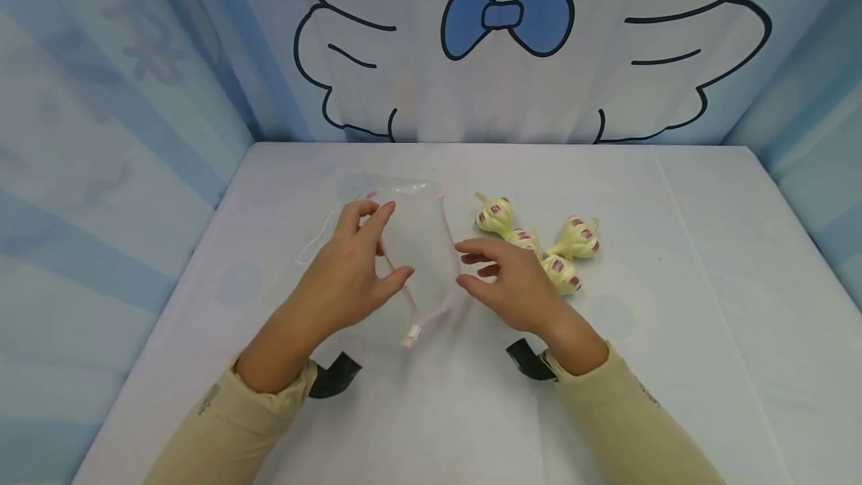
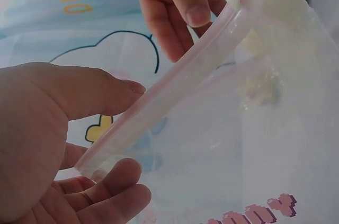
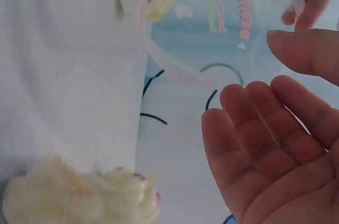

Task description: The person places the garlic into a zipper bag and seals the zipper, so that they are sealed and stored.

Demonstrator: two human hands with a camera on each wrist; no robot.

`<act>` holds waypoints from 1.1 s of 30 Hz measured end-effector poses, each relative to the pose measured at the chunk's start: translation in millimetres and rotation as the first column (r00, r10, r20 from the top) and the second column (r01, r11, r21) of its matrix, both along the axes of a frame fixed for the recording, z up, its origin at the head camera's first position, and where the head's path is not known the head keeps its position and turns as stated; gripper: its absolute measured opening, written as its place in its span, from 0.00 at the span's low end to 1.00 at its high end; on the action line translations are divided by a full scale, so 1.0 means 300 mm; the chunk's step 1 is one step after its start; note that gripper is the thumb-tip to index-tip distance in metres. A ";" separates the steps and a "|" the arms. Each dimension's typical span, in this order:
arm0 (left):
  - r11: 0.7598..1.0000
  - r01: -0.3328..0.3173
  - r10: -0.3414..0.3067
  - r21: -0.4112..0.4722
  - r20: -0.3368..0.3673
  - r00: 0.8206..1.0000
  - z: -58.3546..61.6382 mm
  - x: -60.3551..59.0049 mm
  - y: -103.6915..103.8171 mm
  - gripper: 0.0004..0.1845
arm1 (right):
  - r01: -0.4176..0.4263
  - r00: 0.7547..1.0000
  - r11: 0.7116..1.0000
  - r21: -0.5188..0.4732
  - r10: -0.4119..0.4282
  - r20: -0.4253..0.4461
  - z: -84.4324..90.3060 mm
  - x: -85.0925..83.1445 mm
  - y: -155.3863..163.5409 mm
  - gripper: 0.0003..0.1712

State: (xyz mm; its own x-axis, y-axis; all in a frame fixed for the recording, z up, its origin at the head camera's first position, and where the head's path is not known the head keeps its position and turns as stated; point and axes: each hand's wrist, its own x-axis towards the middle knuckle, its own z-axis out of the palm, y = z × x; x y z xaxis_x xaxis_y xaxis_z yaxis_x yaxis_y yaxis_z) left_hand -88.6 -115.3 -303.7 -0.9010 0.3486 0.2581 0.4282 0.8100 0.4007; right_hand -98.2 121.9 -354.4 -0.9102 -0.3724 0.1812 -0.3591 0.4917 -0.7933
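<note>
A clear plastic zip bag (image 1: 420, 227) with a pink zip strip stands over the table, its mouth spread and facing me. The white slider (image 1: 413, 334) sits at the mouth's near corner. My left hand (image 1: 346, 275) holds the bag's left side; in the left wrist view the thumb lies at the zip strip (image 2: 159, 89) with curled fingers around its end. Beside the right edge of the mouth is my right hand (image 1: 515, 287), its fingers loosely bent and nothing in its palm (image 3: 280, 171). Several yellow wrapped balls (image 1: 575, 238) with twisted ends and reddish marks lie just beyond it.
A pale cloth covers the table (image 1: 673, 305). Behind it hangs a curtain (image 1: 498, 88) printed with a cartoon figure and a blue bow, and more curtain closes in both sides. Black straps (image 1: 337, 375) stick out from the sleeve cuffs.
</note>
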 end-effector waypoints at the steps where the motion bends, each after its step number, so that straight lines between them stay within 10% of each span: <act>1: 1.000 0.003 -0.003 0.001 -0.002 1.000 -0.001 0.000 -0.001 0.45 | 0.016 1.000 1.000 0.006 -0.016 0.014 -0.001 0.002 0.017 0.24; 33: 0.999 0.025 -0.028 0.040 0.072 0.997 -0.011 -0.008 -0.008 0.44 | 0.139 0.990 0.953 0.270 -0.132 -0.044 -0.064 0.048 0.212 0.23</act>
